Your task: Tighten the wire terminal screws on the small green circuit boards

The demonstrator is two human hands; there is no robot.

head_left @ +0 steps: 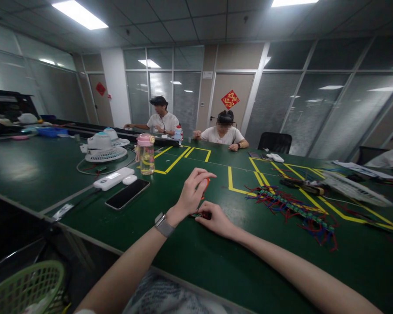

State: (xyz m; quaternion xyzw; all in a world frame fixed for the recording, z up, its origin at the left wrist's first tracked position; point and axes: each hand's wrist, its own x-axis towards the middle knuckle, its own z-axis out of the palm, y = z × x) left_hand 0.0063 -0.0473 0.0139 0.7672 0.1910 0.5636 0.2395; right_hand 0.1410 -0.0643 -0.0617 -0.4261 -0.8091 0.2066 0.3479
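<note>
My left hand [194, 189], with a grey watch on its wrist, is closed around a slim orange tool [207, 185]. Fingers cover most of it, so its kind does not show. The tool's lower end points down toward a small circuit board [196, 214] on the green table. My right hand [216, 219] rests on the tabletop and pinches this board, partly covering it and something dark red beside it. To the right lies a long row of green circuit boards [291, 205] with red and blue wires.
A phone [127, 194], a white power bank [114, 179] and a pink-lidded bottle [146, 155] stand left on the green table [190, 257]. White fans [105, 148] lie farther back. Two people sit opposite. A green basket [26, 288] is at lower left.
</note>
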